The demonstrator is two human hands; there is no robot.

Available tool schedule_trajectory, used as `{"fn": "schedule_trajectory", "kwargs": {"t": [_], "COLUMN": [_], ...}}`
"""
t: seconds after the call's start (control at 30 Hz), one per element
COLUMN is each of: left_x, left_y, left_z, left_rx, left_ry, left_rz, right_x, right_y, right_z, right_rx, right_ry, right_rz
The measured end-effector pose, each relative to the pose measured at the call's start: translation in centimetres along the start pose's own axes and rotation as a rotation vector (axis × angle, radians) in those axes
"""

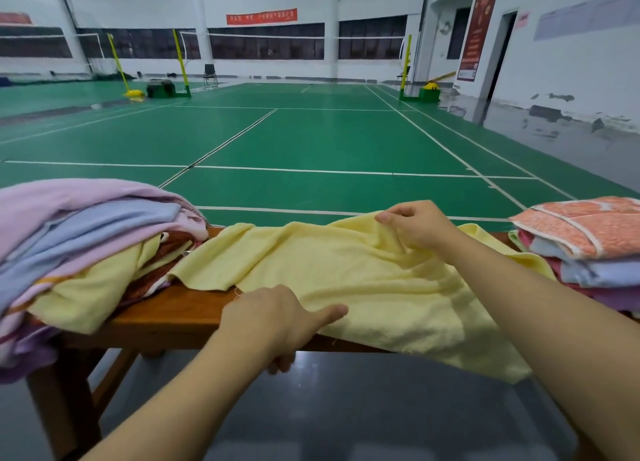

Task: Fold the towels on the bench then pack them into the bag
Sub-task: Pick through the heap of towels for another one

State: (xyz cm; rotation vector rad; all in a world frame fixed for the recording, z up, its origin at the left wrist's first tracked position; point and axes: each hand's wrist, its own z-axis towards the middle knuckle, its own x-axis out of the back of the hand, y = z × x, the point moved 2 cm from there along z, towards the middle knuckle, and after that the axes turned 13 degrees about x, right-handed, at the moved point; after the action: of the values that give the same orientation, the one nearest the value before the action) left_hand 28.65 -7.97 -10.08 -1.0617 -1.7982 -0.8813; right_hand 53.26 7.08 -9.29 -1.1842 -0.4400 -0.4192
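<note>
Across the bench middle: a pale yellow towel lies spread and rumpled, both hands on it.
Right hand: reaches to the towel's far edge; fingers are curled and pinch a fold of the cloth, lifting it a little off the bench.
Left hand: sits at the near edge of the bench, just left of the towel's near side; the thumb lies straight on the yellow cloth, pressing it down, while the fingers curl under the bench edge, so it clasps cloth and board together as far as can be seen.
Yellow towel, lie: its near right corner hangs over the bench's near edge; its left end runs up to the loose heap.
Bench: reddish-brown wood, running left to right, legs showing at the near left.
Left of the towel: a loose pile of unfolded towels, pink on top, then light blue, yellow, and a rust-red one beneath, spilling over the bench's left end.
Right of the towel: a stack of folded towels, an orange patterned one with white trim on top, blue, pink and purple layers below it.
Beyond the bench: a green badminton court with white lines, net posts and a net far off.
Below the bench: grey floor.
</note>
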Motion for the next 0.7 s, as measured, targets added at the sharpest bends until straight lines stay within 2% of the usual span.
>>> {"fn": "schedule_trajectory", "kwargs": {"t": [0.07,0.13,0.2,0.27,0.37,0.53,0.7], "left_x": [-2.2,-4.5,-6.0,-7.0,-8.2,-8.8,-8.7], "left_y": [0.2,0.7,1.2,1.4,1.3,1.1,1.2], "left_z": [-0.6,-0.6,-0.5,-0.9,-1.3,-1.7,-2.3], "left_rx": [0.021,0.041,0.056,0.063,0.079,0.145,0.107], "left_ry": [-0.217,-0.360,-0.363,-0.343,-0.314,-0.282,-0.254], "left_rz": [-0.226,-0.633,-0.982,-1.210,-1.398,-1.569,-1.721], "right_x": [0.0,-0.3,-0.8,-1.2,-1.2,-0.6,0.7], "right_y": [-0.1,-0.3,-0.5,-0.6,-0.9,-1.3,-1.3], "right_z": [0.1,-0.1,-0.2,-0.4,-0.5,-0.6,-0.8], "right_rx": [0.005,0.006,0.004,0.006,0.022,0.030,0.047], "right_ry": [0.002,-0.006,-0.011,-0.023,-0.034,0.004,0.108], "right_rz": [0.002,-0.001,0.005,0.012,0.017,0.052,0.254]}}
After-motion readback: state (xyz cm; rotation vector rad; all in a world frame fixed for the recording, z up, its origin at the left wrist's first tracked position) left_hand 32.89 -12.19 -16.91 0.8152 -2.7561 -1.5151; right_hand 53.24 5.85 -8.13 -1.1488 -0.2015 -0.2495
